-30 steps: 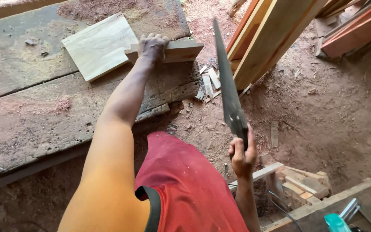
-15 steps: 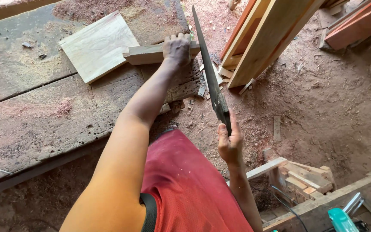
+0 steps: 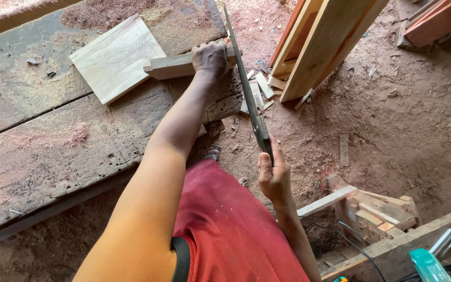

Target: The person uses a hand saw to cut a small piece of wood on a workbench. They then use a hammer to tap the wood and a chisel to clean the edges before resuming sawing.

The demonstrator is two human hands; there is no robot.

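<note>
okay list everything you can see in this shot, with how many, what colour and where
wood strip: one, pale brown, on the workbench, under the left hand
square board: one, pale, on the bench beside the strip
handsaw: one, dark blade, at the strip's end
workbench: one, weathered grey-brown, left
planks: several, reddish and tan, leaning upper right
offcuts: several, pale, floor lower right
sawdust: reddish, over the floor
left hand: pressing the strip
right hand: gripping the saw handle

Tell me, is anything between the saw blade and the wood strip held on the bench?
Nothing visible. The saw blade already meets the wood strip at its end, beside the left hand pressing it down; the right hand holds the handle.
</note>
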